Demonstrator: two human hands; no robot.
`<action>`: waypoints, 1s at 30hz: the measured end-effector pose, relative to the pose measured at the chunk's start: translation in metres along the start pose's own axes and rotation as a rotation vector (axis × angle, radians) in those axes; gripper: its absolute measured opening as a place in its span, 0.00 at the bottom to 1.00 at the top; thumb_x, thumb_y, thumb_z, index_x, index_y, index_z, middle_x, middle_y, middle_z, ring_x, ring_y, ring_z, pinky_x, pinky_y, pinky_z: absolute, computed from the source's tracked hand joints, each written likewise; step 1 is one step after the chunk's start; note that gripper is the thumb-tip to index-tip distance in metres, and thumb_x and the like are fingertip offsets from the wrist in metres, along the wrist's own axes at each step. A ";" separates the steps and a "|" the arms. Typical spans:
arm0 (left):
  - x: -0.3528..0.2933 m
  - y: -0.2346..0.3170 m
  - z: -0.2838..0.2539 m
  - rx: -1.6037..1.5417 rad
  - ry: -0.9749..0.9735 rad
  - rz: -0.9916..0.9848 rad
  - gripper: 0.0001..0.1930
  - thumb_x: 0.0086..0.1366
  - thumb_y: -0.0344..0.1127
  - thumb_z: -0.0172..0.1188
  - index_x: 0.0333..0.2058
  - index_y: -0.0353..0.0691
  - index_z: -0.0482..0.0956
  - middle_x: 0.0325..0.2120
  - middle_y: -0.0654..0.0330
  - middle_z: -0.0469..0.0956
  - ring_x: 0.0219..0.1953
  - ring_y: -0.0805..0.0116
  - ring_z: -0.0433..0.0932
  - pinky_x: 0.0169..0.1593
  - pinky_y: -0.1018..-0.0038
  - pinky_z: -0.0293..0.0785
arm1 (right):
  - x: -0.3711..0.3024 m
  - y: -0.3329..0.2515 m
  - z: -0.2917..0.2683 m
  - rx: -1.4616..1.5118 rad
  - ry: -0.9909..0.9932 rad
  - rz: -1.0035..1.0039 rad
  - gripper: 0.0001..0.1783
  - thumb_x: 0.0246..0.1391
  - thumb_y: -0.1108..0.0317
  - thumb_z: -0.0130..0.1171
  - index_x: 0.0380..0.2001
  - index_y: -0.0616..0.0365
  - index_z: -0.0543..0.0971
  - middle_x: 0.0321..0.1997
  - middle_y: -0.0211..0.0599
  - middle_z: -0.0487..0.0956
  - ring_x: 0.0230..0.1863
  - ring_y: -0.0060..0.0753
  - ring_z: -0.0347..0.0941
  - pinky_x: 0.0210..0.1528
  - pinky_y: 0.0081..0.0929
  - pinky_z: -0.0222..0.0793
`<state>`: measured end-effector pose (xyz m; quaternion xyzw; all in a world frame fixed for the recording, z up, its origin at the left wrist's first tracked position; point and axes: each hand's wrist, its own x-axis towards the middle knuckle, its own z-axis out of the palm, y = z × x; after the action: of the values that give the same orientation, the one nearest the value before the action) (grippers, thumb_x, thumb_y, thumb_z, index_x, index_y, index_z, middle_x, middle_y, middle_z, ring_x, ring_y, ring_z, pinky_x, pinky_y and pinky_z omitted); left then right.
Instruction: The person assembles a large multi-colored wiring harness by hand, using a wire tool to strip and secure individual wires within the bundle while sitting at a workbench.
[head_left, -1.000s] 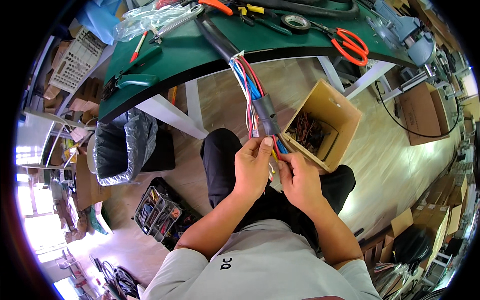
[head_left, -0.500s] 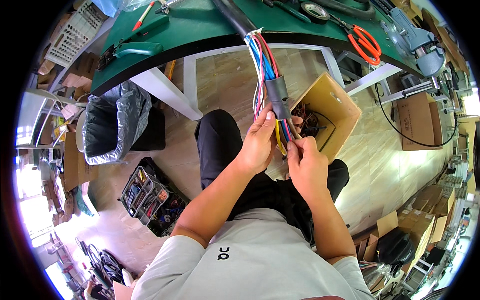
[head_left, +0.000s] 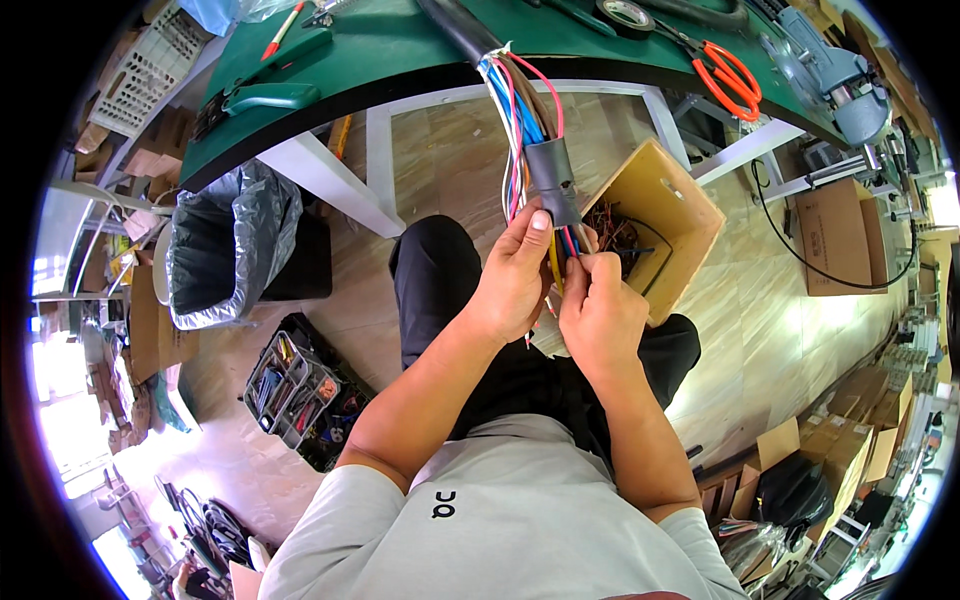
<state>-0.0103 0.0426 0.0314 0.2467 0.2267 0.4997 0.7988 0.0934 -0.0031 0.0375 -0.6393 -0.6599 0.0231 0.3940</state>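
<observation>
A thick black cable [head_left: 465, 30] hangs over the table's near edge, its jacket stripped back. Blue, brown, white and pink wires [head_left: 528, 118] fan out of it and run down through a dark grey sleeve [head_left: 552, 180]. My left hand [head_left: 512, 275] is closed around the lower end of that sleeve, thumb lying on its front. Just below, my right hand [head_left: 605, 308] pinches the wires that come out of the sleeve; yellow, red and blue ones show between the hands. One pink wire bows outward on the right above the sleeve. The fingers behind the bundle are partly hidden.
On the green table [head_left: 400, 60] lie orange-handled scissors [head_left: 728, 80], green-handled pliers [head_left: 270, 97] and a tape roll [head_left: 627, 15]. An open wooden box [head_left: 665, 215] with wire scraps stands below. Left are a lined bin [head_left: 225, 250] and a tool case [head_left: 310, 390].
The sleeve and both hands have shifted slightly up toward the table. My right hand has closed in under the sleeve, and the pink wire now bulges out to the right.
</observation>
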 end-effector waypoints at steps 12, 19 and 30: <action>-0.002 0.005 -0.005 -0.040 0.016 -0.073 0.23 0.75 0.45 0.43 0.62 0.40 0.63 0.42 0.56 0.75 0.44 0.67 0.76 0.51 0.67 0.73 | 0.012 -0.016 -0.014 0.071 -0.155 0.091 0.11 0.58 0.66 0.59 0.32 0.58 0.69 0.20 0.41 0.77 0.20 0.44 0.77 0.21 0.38 0.69; -0.001 0.005 -0.003 -0.001 -0.009 -0.059 0.24 0.75 0.48 0.40 0.62 0.39 0.61 0.42 0.51 0.75 0.46 0.62 0.75 0.52 0.64 0.72 | -0.026 0.004 -0.022 0.066 -0.165 0.077 0.10 0.58 0.69 0.59 0.30 0.57 0.68 0.15 0.41 0.73 0.17 0.44 0.74 0.20 0.37 0.67; -0.002 0.007 -0.002 0.059 -0.004 -0.048 0.23 0.76 0.45 0.40 0.63 0.39 0.60 0.47 0.50 0.75 0.50 0.59 0.75 0.55 0.63 0.71 | -0.007 -0.003 -0.001 0.022 -0.066 0.023 0.10 0.58 0.68 0.59 0.27 0.57 0.68 0.14 0.39 0.72 0.15 0.43 0.73 0.18 0.37 0.67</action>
<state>-0.0171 0.0438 0.0350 0.2656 0.2458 0.4729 0.8034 0.0907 -0.0102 0.0360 -0.6413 -0.6649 0.0561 0.3788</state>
